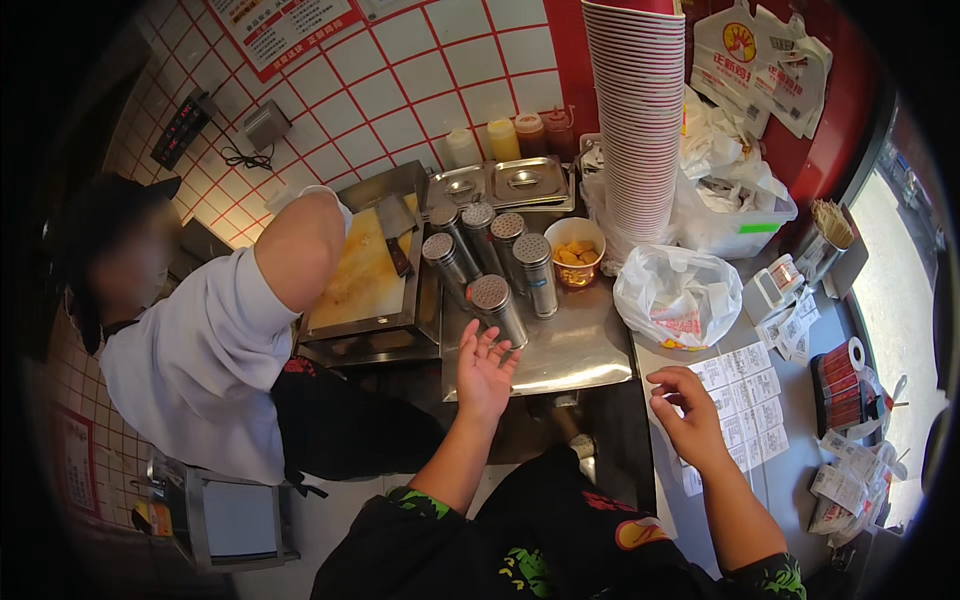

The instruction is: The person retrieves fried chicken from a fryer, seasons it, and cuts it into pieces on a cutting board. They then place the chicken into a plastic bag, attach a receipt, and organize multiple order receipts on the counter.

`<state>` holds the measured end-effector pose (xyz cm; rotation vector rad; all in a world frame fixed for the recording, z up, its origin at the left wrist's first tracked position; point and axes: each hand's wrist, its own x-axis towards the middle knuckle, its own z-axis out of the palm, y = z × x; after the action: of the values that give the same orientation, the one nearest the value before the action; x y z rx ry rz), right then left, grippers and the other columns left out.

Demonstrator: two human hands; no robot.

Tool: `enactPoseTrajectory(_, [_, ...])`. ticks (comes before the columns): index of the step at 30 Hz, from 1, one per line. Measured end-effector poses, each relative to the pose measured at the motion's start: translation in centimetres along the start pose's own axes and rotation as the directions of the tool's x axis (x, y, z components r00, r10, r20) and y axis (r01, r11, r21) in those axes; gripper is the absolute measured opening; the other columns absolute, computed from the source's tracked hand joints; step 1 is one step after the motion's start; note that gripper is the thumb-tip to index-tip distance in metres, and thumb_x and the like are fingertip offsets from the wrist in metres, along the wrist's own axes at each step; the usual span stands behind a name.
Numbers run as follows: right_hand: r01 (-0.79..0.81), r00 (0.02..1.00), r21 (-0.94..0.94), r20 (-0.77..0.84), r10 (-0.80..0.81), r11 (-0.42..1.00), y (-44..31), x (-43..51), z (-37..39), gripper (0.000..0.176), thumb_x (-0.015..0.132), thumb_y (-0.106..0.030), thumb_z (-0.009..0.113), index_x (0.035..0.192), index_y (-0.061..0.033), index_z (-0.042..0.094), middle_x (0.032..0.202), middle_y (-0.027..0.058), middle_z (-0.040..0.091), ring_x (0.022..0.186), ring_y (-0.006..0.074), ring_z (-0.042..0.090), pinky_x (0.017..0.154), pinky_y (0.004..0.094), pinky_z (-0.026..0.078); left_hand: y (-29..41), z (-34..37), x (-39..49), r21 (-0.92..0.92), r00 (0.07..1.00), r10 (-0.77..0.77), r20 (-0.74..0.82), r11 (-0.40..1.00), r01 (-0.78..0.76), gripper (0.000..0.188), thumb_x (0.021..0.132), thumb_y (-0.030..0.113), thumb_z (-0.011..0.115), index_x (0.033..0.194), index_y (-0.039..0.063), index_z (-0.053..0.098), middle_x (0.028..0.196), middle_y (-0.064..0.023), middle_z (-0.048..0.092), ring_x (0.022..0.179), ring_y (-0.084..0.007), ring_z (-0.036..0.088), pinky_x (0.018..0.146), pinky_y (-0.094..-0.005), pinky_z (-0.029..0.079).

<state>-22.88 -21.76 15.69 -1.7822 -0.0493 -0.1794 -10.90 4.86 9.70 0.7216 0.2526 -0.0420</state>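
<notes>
My left hand (pixel 482 375) is palm up with its fingers apart, just in front of the nearest metal shaker (pixel 501 315). Behind that one stand several more perforated-top shakers (pixel 534 274) on the steel counter (pixel 577 345). A paper tub (pixel 576 276) of golden fried pieces is to their right. My right hand (pixel 694 431) hovers at the left edge of a sheet of printed receipts (pixel 746 401). Its thumb and forefinger are apart, and nothing shows between them. Beyond it sits an open white plastic bag (pixel 679 296) with red printing; its inside is partly hidden.
A co-worker (pixel 202 360) stands at left beside a cutting board (pixel 360 277) with a cleaver (pixel 395 232). A tall stack of paper tubs (pixel 637 120) rises behind the bag. Lidded steel pans (pixel 527 180), a skewer holder (pixel 821 240) and bagged orders (pixel 855 480) stand around.
</notes>
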Motion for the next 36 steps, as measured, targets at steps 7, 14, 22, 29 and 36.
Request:
enactPoseTrajectory(7, [0.025, 0.988, 0.085, 0.153, -0.038, 0.996, -1.9, -0.1, 4.9, 0.024, 0.084, -0.006, 0.061, 0.107, -0.0047, 0.059, 0.106, 0.0067, 0.053, 0.084, 0.0122, 0.056, 0.076, 0.0249, 0.045, 12.4, -4.9, -0.3, -0.428, 0.981, 0.132, -0.140, 0.885, -0.181, 0.035, 0.091, 0.040, 0.047, 0.119, 0.020, 0.044, 0.129, -0.0125, 0.044, 0.114, -0.0318, 0.044, 0.098, -0.0587, 0.035])
enactPoseTrajectory(14, [-0.034, 0.987, 0.023, 0.155, 0.030, 0.999, -2.4, -2.3, 4.6, 0.023, 0.085, -0.008, 0.061, 0.107, -0.0049, 0.059, 0.099, 0.0037, 0.054, 0.078, 0.0099, 0.053, 0.074, 0.0234, 0.044, 16.2, -7.7, 0.6, -0.140, 0.920, 0.342, -0.193, 0.918, -0.371, 0.072, 0.089, 0.031, 0.056, 0.144, 0.032, 0.009, 0.147, -0.0113, 0.018, 0.136, -0.0314, 0.018, 0.101, -0.0619, 0.029])
enactPoseTrajectory(22, [-0.095, 0.989, -0.001, 0.113, 0.094, 0.996, -2.8, -4.8, 4.1, 0.024, 0.086, -0.014, 0.061, 0.108, -0.0035, 0.059, 0.088, 0.0011, 0.054, 0.072, 0.0068, 0.049, 0.068, 0.0220, 0.043, 18.6, -6.6, 8.2, 0.984, 0.477, 0.868, -0.141, 0.174, -0.026, 0.102, 0.075, 0.026, 0.074, 0.147, 0.013, 0.003, 0.151, -0.0179, 0.010, 0.139, -0.0364, 0.012, 0.107, -0.0510, 0.023])
enactPoseTrajectory(29, [-0.250, 0.964, -0.008, 0.094, 0.250, 0.968, -0.6, -10.2, 2.1, 0.025, 0.087, -0.019, 0.061, 0.108, -0.0055, 0.059, 0.091, 0.0035, 0.059, 0.072, 0.0108, 0.053, 0.068, 0.0248, 0.046, 19.2, -4.9, 9.3, 0.993, 0.596, 0.797, -0.098, 0.119, 0.003, 0.101, 0.075, 0.025, 0.073, 0.147, 0.013, 0.003, 0.151, -0.0167, 0.010, 0.139, -0.0368, 0.012, 0.108, -0.0521, 0.022])
enactPoseTrajectory(36, [-0.397, 0.912, 0.078, -0.079, 0.403, 0.914, 2.6, -15.9, 0.7, 0.023, 0.088, -0.016, 0.060, 0.107, -0.0036, 0.060, 0.086, -0.0012, 0.059, 0.067, 0.0061, 0.049, 0.062, 0.0213, 0.043, 19.9, -4.8, 9.5, 0.977, 0.663, 0.748, -0.032, 0.163, -0.137, 0.099, 0.076, 0.024, 0.072, 0.147, 0.014, 0.003, 0.152, -0.0156, 0.010, 0.138, -0.0373, 0.013, 0.108, -0.0531, 0.020])
